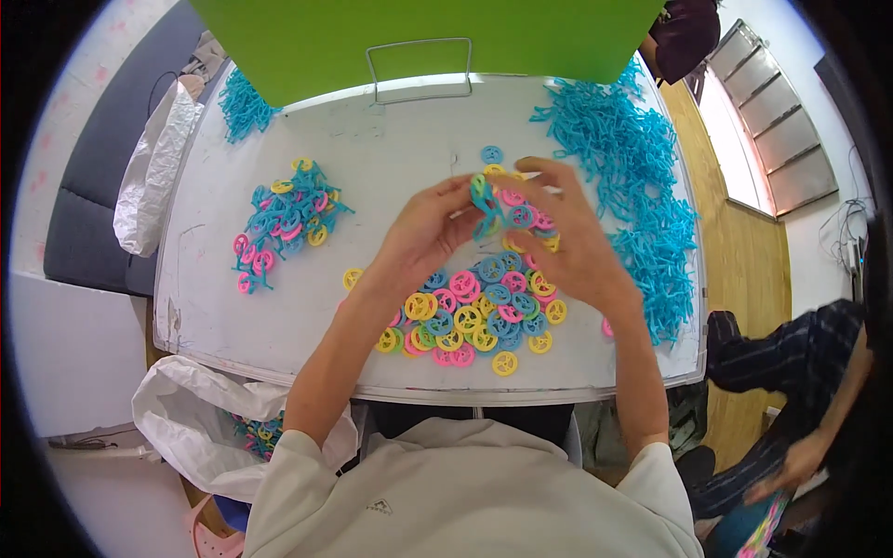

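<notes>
My left hand (430,228) and my right hand (564,232) meet above the middle of a white table (391,158). Together they pinch a small blue plastic piece with a yellow-green wheel (482,197) on it, held between the fingertips. Below the hands lies a heap of loose plastic wheels (474,312) in pink, yellow and blue. A pile of assembled pieces (284,223), blue frames with coloured wheels, lies to the left of my left hand.
A long heap of blue plastic frames (642,186) runs down the table's right side, a smaller one (244,104) sits at the back left. A green panel (419,37) stands at the far edge. White plastic bags (200,409) hang at the left. Another person (800,391) sits at the right.
</notes>
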The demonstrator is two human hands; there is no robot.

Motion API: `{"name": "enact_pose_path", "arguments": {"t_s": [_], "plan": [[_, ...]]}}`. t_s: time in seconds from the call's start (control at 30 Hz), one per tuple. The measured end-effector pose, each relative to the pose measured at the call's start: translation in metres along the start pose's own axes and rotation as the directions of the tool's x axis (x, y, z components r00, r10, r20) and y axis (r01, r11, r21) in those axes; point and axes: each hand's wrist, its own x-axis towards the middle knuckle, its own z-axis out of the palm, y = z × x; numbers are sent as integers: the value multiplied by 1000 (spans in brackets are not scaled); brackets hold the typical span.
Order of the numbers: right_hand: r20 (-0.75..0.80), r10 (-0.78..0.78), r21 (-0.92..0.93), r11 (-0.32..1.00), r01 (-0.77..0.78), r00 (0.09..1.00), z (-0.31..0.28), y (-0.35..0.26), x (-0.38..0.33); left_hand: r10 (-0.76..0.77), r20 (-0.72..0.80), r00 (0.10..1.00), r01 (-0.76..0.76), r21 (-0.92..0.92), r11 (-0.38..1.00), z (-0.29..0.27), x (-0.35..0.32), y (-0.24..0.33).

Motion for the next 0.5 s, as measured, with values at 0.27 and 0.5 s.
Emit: {"name": "enact_pose_path", "arguments": {"t_s": [0.27, 0.5], "plan": [[26, -89, 119, 989, 85, 996, 11, 35, -3, 271, -37, 962, -172, 690, 703, 7, -6, 0], [1, 375, 333, 874, -354, 927, 8, 30, -5, 614, 463, 640, -376, 885, -276, -16, 5, -37]]}}
